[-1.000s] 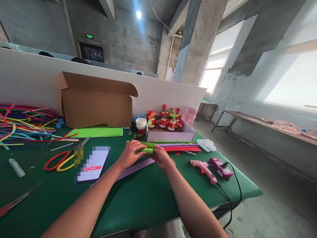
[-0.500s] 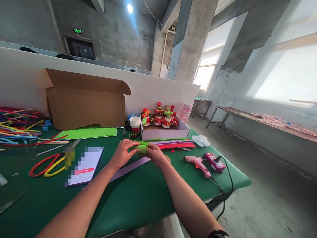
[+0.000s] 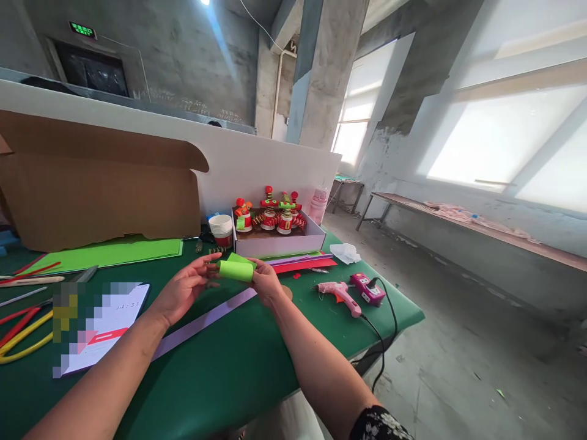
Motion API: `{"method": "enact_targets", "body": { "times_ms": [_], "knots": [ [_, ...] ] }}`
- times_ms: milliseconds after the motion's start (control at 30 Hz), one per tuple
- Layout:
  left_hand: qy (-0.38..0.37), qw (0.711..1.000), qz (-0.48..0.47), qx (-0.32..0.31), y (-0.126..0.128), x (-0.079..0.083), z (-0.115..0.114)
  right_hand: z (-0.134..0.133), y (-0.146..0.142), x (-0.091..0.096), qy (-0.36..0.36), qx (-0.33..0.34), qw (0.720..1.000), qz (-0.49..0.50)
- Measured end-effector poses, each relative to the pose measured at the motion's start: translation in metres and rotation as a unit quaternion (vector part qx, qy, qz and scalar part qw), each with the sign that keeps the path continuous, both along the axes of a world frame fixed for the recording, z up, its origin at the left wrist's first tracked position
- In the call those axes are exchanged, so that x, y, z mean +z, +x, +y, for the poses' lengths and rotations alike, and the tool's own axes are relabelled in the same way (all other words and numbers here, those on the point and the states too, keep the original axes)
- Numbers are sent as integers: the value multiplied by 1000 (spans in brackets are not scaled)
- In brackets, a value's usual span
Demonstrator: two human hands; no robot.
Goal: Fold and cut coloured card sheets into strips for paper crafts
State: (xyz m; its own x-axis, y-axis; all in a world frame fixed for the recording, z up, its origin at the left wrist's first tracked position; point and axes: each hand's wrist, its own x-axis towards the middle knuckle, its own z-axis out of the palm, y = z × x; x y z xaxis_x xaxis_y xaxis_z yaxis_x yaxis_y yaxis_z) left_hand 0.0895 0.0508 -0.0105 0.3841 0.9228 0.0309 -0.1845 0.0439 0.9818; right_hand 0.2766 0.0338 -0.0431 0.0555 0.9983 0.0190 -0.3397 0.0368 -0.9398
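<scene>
A bright green paper roll (image 3: 236,269) is held just above the green table (image 3: 229,379), between both hands. My right hand (image 3: 266,282) is closed on its right end. My left hand (image 3: 183,289) cups its left end, fingers curled, thumb and fingertips touching the paper. A long lilac paper strip (image 3: 202,322) lies on the table under the hands.
A white box (image 3: 275,243) of small red and green craft figures stands behind the hands, paper cups (image 3: 221,228) beside it. A pink glue gun (image 3: 338,294) and its pink plug unit (image 3: 367,289) lie right. Open cardboard box (image 3: 92,189), green sheet (image 3: 110,253), scissors (image 3: 22,335), phone (image 3: 98,324) are left.
The green paper has been rolled tighter into a short tube and lifted slightly off the table. My left hand has loosened to a cupped hold. The camera has turned right.
</scene>
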Motion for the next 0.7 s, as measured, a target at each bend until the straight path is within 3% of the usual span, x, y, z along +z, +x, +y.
{"method": "enact_targets", "body": {
  "times_ms": [167, 367, 567, 700],
  "knots": [
    [-38, 998, 15, -43, -6, 0, 3, -3, -2, 3, -14, 47, 999, -4],
    [-2, 994, 94, -59, -13, -1, 7, -8, 2, 3, -28, 105, 994, -28],
    [-18, 991, 133, -28, -16, -2, 9, -14, 14, 7, 14, 186, 967, -171],
    [-8, 988, 154, -20, -13, 0, 7, -15, 11, 9, 20, 191, 942, -274]
  ]
}}
